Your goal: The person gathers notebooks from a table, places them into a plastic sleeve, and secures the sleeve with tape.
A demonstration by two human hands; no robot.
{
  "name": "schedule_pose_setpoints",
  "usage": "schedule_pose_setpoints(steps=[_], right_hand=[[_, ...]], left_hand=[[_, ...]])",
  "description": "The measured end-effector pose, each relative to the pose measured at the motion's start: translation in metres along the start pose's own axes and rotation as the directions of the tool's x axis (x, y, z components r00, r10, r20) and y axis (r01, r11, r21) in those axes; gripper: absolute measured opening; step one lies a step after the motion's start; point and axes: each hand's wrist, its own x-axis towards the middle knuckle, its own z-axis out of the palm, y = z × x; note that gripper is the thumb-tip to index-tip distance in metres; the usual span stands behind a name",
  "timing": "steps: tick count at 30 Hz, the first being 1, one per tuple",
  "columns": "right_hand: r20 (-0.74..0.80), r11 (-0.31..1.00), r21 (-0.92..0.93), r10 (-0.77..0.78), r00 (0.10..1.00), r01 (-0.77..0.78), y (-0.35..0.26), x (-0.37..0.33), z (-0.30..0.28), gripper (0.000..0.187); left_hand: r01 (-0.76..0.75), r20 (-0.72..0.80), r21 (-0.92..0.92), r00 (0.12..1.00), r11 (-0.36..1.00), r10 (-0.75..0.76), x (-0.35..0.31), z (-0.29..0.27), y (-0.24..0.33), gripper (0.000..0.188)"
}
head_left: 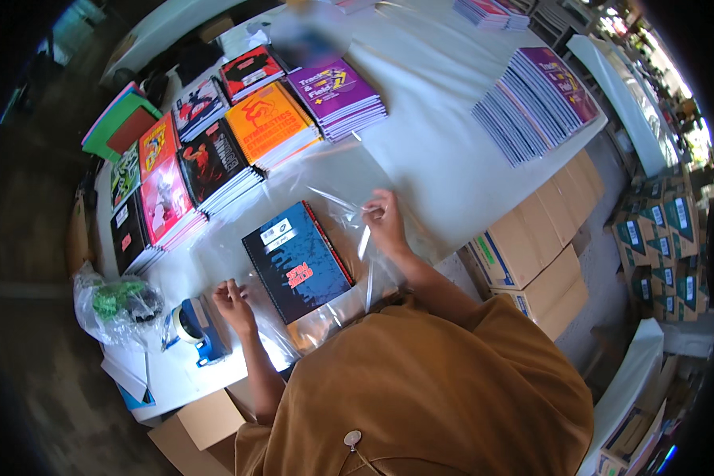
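A dark blue spiral-bound notebook (300, 260) with red lettering and white labels lies tilted on the table in front of me. Clear plastic film (325, 324) spreads under and around it, catching the light in creases. My right hand (385, 224), beyond the notebook's right edge, has its fingers bent and pinched at a raised fold of the film. At the lower left of the notebook, my left hand (234, 305) is held with curled fingers close together. Whatever its fingertips hold is too small or transparent to make out.
Stacks of colourful notebooks (214, 163) cover the table's far left, with a purple stack (538, 105) at far right. A blue tape dispenser (192, 332) and a plastic bag with green contents (119, 301) sit left. Cardboard boxes (535, 230) stand beyond the right edge.
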Motion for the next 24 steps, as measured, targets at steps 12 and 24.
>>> schedule_pose_setpoints(steps=[12,24], right_hand=[[0.431,0.919,-0.375,0.286,0.856,-0.118,-0.056,0.056,-0.041,0.029],[0.586,0.987,-0.133,0.001,0.811,0.094,-0.051,0.059,-0.033,0.035]], left_hand=[[0.393,0.423,-0.014,0.836,0.919,-0.351,0.002,-0.051,0.074,0.023],[0.131,0.591,-0.068,0.804,0.989,-0.066,0.009,-0.012,0.134,0.020]])
